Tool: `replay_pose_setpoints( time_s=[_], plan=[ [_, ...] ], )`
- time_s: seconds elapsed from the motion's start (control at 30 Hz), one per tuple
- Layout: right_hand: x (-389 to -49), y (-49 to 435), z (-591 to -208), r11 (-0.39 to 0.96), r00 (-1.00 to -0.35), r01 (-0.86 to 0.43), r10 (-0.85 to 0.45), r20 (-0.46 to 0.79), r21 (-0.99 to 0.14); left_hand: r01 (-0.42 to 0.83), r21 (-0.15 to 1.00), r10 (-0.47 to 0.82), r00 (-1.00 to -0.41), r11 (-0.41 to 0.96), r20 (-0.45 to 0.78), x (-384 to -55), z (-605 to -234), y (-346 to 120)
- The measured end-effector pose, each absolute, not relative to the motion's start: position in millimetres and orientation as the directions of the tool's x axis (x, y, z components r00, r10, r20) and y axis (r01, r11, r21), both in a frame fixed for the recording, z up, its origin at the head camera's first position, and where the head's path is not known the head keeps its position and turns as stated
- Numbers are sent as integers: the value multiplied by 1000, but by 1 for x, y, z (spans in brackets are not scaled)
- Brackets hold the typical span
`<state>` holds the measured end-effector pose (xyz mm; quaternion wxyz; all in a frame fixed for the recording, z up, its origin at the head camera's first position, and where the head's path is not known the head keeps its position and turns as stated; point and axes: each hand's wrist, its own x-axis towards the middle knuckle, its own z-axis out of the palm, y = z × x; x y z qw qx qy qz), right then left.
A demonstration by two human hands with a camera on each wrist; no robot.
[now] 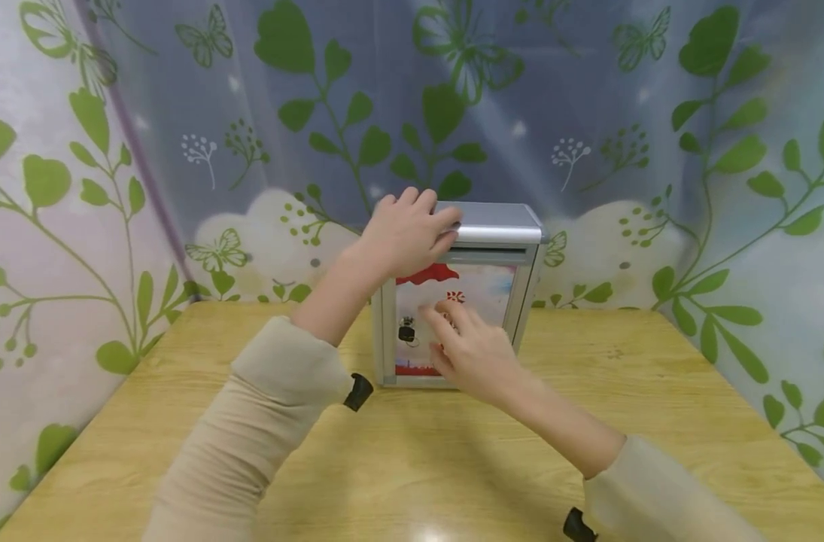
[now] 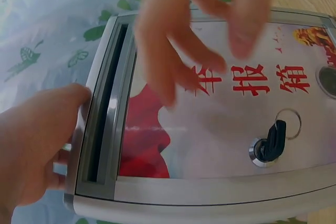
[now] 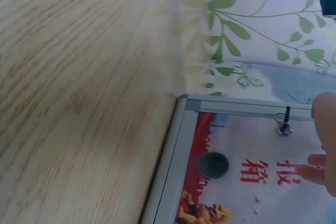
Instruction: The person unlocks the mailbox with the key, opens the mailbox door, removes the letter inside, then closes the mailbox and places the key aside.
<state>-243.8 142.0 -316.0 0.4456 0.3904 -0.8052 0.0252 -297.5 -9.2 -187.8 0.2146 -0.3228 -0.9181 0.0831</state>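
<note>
An upright grey metal-framed letter box (image 1: 489, 233) has red Chinese characters (image 2: 249, 81) on its white door panel. My left hand (image 1: 406, 232) grips its top at the left, the fingers reaching over the lid. The slot (image 1: 496, 254) runs along the front below that lid. My right hand (image 1: 482, 350) is in front of the door with loosely bent fingers and nothing between them; it looks blurred in the left wrist view. Left of those fingers, a black-headed key (image 2: 275, 140) with a wire ring (image 2: 295, 125) sits in the door lock.
The box stands on a wood-grain table (image 1: 608, 391) near its back edge. Behind it hangs a curtain (image 1: 357, 113) printed with leaves and butterflies. A dark round window (image 3: 212, 165) is low on the door. Black straps (image 1: 360, 391) show by both sleeves.
</note>
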Motion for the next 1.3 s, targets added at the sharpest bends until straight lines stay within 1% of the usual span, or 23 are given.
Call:
replay_pose_setpoints(
  time_s=[0.13, 0.27, 0.37, 0.5, 0.63, 0.73, 0.9, 1.0, 1.07, 1.1, 1.2, 1.27, 1.3],
  plan=[
    [-249, 128, -322, 701, -342, -642, -624, 702, 311, 525, -331, 617, -720, 784, 319, -297, -188, -1],
    [-250, 116, -326, 710, -390, -611, -655, 647, 351, 512, -346, 612, -725, 786, 316, -297, -190, 2],
    [-250, 110, -328, 712, -407, -592, -668, 623, 378, 503, -348, 604, -730, 791, 319, -297, -190, 2],
    [-254, 104, -328, 719, -393, -572, -662, 638, 394, 507, -338, 603, -732, 793, 317, -297, -190, 2],
    [-258, 98, -326, 727, -393, -552, -659, 642, 408, 512, -319, 598, -739, 797, 309, -297, -188, 2],
    [-262, 94, -326, 718, -389, -524, -681, 621, 459, 514, -315, 598, -743, 798, 301, -297, -188, 1],
    [-265, 90, -328, 672, -348, -484, -735, 582, 560, 522, -308, 602, -741, 795, 297, -297, -188, -1],
    [-266, 90, -329, 667, -350, -485, -741, 573, 566, 529, -303, 607, -735, 792, 302, -297, -187, -1],
    [-266, 90, -330, 680, -382, -522, -726, 572, 515, 532, -303, 610, -733, 790, 302, -297, -186, -2],
    [-266, 90, -329, 694, -413, -553, -708, 573, 461, 532, -305, 610, -733, 790, 301, -297, -186, -2],
    [-265, 91, -328, 729, -521, -653, -629, 578, 204, 529, -308, 607, -738, 791, 294, -297, -185, -2],
    [-264, 93, -326, 729, -595, -684, -568, 569, 11, 529, -305, 606, -741, 792, 289, -296, -185, -2],
    [-263, 93, -326, 724, -626, -687, -543, 559, -66, 530, -303, 607, -741, 792, 287, -296, -185, -2]
  ],
)
